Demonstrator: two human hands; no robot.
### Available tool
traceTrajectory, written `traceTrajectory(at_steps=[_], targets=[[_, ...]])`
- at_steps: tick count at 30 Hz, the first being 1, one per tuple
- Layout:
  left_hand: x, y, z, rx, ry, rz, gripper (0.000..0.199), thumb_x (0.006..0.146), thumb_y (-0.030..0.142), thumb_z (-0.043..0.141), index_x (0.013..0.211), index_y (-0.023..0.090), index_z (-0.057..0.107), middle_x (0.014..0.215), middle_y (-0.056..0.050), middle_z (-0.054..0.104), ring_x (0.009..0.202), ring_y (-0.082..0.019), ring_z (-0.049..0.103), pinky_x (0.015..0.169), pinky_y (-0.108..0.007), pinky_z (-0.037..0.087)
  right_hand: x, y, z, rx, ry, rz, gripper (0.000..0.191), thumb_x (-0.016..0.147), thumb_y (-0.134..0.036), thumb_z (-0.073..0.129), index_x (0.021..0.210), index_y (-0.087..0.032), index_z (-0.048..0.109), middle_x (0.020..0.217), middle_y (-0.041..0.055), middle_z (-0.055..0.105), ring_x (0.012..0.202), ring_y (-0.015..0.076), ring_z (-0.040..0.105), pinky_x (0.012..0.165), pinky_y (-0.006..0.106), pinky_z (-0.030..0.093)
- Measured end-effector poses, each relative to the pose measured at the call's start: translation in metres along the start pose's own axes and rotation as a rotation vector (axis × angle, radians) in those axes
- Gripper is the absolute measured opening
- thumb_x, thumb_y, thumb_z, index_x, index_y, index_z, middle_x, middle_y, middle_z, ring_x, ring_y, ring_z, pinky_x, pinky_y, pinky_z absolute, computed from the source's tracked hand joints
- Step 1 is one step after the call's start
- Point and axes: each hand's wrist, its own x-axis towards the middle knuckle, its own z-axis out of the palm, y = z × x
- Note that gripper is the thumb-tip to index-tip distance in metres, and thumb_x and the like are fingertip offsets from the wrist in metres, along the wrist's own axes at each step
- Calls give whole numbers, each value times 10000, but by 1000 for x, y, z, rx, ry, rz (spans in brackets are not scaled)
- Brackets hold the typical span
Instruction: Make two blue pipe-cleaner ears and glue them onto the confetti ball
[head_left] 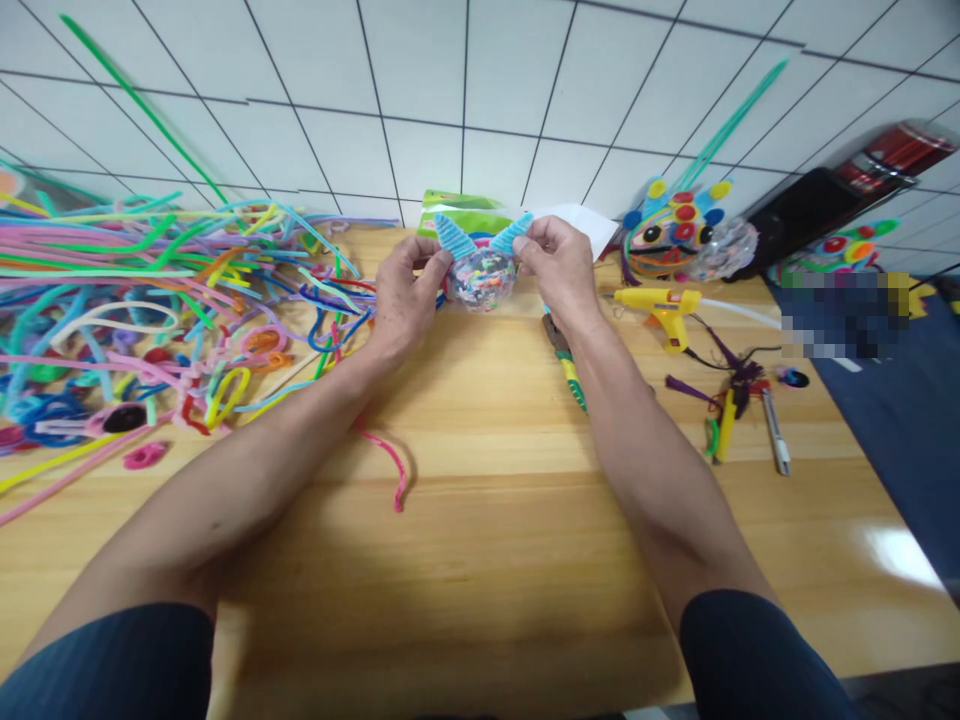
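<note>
My left hand (405, 298) pinches a light-blue ear-shaped piece (454, 238), which looks wound from pipe cleaner, between thumb and fingers. A matching blue ear-shaped piece (511, 236) is pinched in my right hand (562, 268). Both pieces slant outward at the top of a clear round ball (484, 282) with many coloured bits showing in it. Whether they are fixed to the ball I cannot tell. Pliers (559, 345) with green and yellow handles lie beside my right forearm.
Pipe cleaners (112, 260) are heaped at the left, and a pink one (397, 470) lies nearer. On the right are a yellow glue gun (664, 305), a utility knife (777, 435), a decorated figure (675, 235) and a dark red-topped flask (832, 200). A tiled wall (420, 70) stands behind.
</note>
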Motion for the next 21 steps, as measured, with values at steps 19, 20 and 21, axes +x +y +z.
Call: traceTrajectory(at_steps=[19, 20, 21], targets=[[0, -2, 1, -45, 3, 31, 209, 1006, 384, 734, 890, 222, 671, 827, -2, 713, 784, -168, 698, 817, -318, 603, 1, 6, -1, 36, 5, 16, 427, 919, -626, 796, 851, -248, 609, 767, -41, 571, 787, 151, 659, 699, 320, 643], [1, -2, 1, -39, 4, 25, 213, 1005, 391, 739, 894, 224, 669, 828, -2, 712, 789, -170, 699, 823, -321, 605, 1, 6, -1, 39, 2, 20, 434, 917, -634, 796, 853, -248, 610, 770, -40, 576, 794, 153, 665, 697, 317, 645], [1, -2, 1, -34, 1, 17, 219, 1006, 401, 742, 899, 225, 667, 832, -3, 714, 798, -172, 702, 830, -322, 608, 1, 6, -1, 41, 1, 25, 439, 917, -645, 791, 858, -249, 611, 775, -39, 580, 803, 155, 672, 696, 314, 645]])
